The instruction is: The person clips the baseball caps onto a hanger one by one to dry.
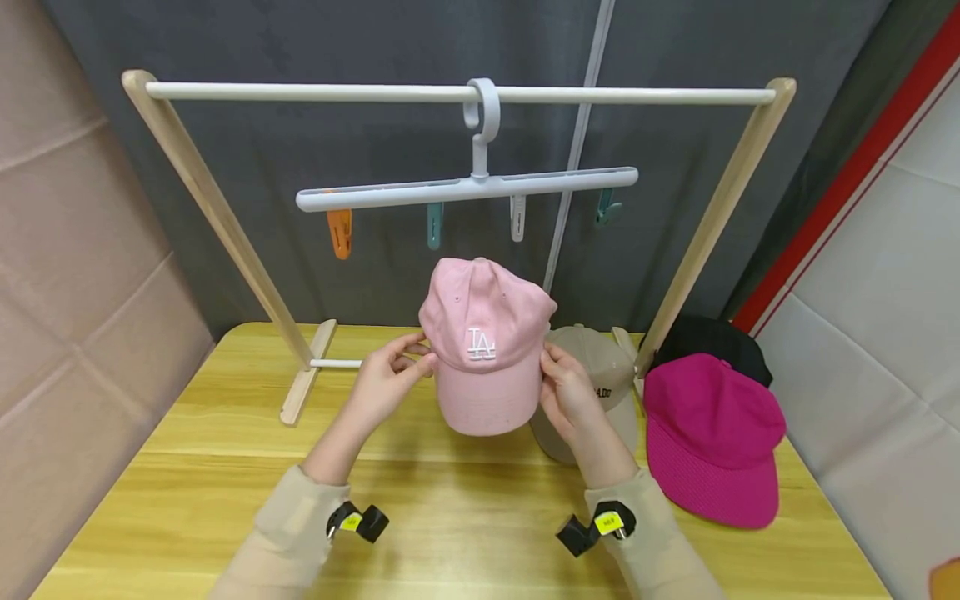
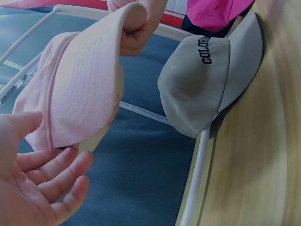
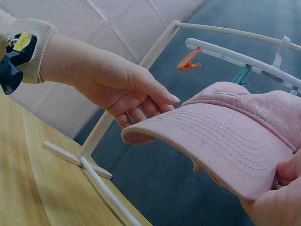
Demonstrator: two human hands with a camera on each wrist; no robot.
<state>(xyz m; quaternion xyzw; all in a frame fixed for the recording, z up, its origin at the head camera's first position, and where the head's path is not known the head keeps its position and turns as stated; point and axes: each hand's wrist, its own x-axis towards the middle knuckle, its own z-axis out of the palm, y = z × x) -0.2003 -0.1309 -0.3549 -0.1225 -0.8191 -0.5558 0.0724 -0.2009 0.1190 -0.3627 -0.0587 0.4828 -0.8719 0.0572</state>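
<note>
We find the pink LA baseball cap (image 1: 483, 333) below the clip hanger (image 1: 405, 194), right hand (image 1: 567, 392) pinching its edge, left hand (image 1: 386, 377) loosely spread alongside, and judge light, even support best against creasing.

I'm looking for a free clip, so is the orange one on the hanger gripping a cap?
No, the orange clip hangs bare from the hanger, off to the left of the pink cap.
</note>
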